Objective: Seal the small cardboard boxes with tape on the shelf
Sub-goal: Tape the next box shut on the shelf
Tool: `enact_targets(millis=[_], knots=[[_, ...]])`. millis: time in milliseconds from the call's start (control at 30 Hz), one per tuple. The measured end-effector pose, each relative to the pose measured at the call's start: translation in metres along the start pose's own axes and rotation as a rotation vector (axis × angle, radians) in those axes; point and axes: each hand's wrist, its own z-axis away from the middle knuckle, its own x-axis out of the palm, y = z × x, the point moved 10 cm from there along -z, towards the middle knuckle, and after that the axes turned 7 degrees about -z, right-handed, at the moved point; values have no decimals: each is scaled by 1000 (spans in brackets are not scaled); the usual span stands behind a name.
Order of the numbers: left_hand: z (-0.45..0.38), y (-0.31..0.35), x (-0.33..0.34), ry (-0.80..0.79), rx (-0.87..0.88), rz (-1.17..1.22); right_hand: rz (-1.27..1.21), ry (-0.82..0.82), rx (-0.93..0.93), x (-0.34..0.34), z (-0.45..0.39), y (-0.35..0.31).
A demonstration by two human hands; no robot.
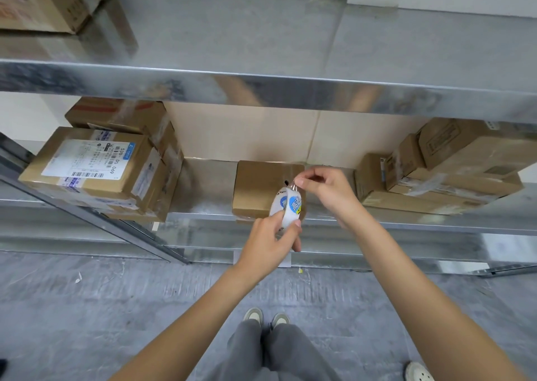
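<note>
Box (257, 187) sits on the middle shelf (406, 220) at its front edge, between two stacks (96, 165) of cartons. Left hand (270, 241) grips the tape roll (286, 207) just before it; right hand (325, 184) pinches what seems the tape's free end. Sealing looks barely begun: no fresh strip shows. Clear tape is hard to see, and the box's near side is hidden.

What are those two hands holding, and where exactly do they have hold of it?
The left hand grips a tape roll by its lower rim. The right hand pinches the tape's free end at the top.
</note>
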Motion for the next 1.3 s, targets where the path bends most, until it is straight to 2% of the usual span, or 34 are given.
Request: enact_targets(millis=[100,233,300,467,533,667,800,933,1133,1300], knots=[[1,-10,11,-64,-104,240,6,36,-33,-7,-3,-7],[-5,-31,13,-22,-242,193,17,55,-55,-9,-6,-13],[-7,-34,16,-40,-258,219,31,83,-66,-10,-7,-13],[4,-4,20,-128,42,41,-46,238,-6,-30,-10,-7],[7,-5,16,-123,54,86,-48,253,4,-34,-12,-7],[11,-17,27,-90,-111,300,-53,325,-58,-42,-17,-18],[14,-34,46,-176,-253,397,-28,352,-154,-46,-26,-36],[20,-34,47,-182,-230,386,42,248,-141,-41,-46,-40],[15,-24,32,-21,-205,437,37,76,12,-27,-86,-13],[10,-30,29,78,-255,466,82,4,41,-12,-105,13]])
